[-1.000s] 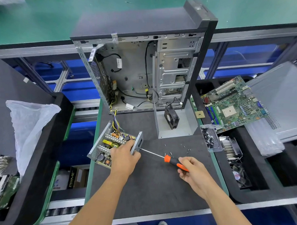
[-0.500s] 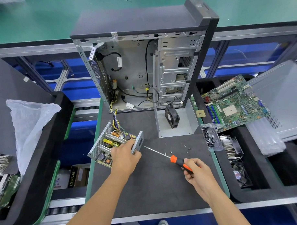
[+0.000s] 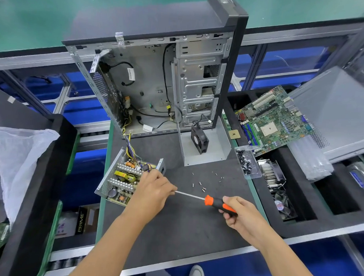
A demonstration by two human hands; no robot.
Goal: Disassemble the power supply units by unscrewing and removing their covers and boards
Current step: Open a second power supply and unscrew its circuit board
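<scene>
Resting on the tabletop (image 3: 173,230) just in front of the open case (image 3: 154,85), the PSU (image 3: 124,177) lies coverless, board up, long axis running from near-left to far-right, wires leading back into the case. Left hand (image 3: 152,194) curls over its right edge, grip clamped on the PSU. Right hand (image 3: 238,216) has its grip wrapped round the screwdriver (image 3: 212,202); shaft points left toward the PSU, tip hidden behind the left hand. Loose screws (image 3: 202,186) lie just beyond the shaft.
</scene>
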